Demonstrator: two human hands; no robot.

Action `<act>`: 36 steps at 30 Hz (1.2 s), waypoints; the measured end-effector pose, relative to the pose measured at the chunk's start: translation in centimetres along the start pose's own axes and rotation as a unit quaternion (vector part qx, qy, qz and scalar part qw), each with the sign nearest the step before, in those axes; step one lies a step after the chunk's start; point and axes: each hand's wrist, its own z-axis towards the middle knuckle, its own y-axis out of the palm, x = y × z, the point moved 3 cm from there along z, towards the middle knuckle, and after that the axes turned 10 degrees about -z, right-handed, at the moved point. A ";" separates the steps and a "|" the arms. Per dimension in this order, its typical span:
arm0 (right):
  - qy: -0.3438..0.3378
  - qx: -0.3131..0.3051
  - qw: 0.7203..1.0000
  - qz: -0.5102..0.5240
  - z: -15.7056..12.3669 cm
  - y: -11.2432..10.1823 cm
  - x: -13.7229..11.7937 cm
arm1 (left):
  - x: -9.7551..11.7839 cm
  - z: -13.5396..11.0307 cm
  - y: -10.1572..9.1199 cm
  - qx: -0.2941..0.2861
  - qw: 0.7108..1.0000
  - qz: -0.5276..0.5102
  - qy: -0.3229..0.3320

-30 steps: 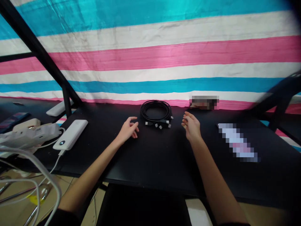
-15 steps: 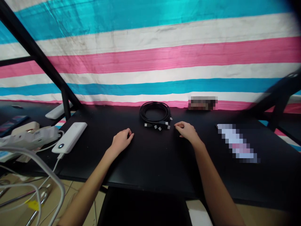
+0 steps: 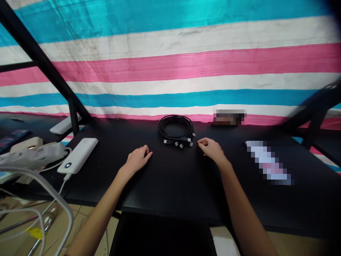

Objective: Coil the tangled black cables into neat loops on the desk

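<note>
A coil of black cable point(image 3: 163, 134) lies toward the back of the black table, with several light-coloured connector ends at its front. My left hand point(image 3: 137, 157) rests on the tabletop to the left and in front of the coil. Its fingers are loosely curled, the thumb stands apart, and it holds nothing that I can see. Just right of the connectors, my right hand point(image 3: 211, 148) rests with bent fingers and a small gap between thumb and forefinger. Nothing shows in it, and it is not touching the coil.
A white power bank point(image 3: 80, 154) with a cable plugged in lies at the left. Beyond it are a power strip point(image 3: 50, 153) and loose white cords. Two blurred-out items, one at the back point(image 3: 229, 117), one at the right point(image 3: 268, 161), sit on the table point(image 3: 170, 188). Striped sheeting hangs behind.
Both hands and the cable coil stay where they were. Only a very slight shift of the camera view shows, mostly at the left side.
</note>
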 end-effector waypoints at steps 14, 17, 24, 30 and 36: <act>-0.018 -0.014 0.994 -0.104 -0.4 -0.1 -0.5 | -0.4 0.7 -0.6 -0.043 0.999 0.003 -0.008; -0.034 -0.007 0.992 -0.121 -0.5 0.0 -0.5 | -0.6 0.9 -0.6 -0.049 0.999 -0.003 -0.002; -0.050 -0.003 0.989 -0.136 -0.3 0.2 -0.3 | -0.3 1.3 -0.9 -0.061 0.995 -0.031 0.071; -0.055 -0.006 0.989 -0.134 -0.2 0.2 -0.3 | 4.8 3.1 0.0 0.002 0.979 -0.028 0.201; -0.051 -0.018 0.992 -0.117 -0.3 0.1 -0.3 | 8.3 7.2 2.8 0.025 0.961 0.019 0.276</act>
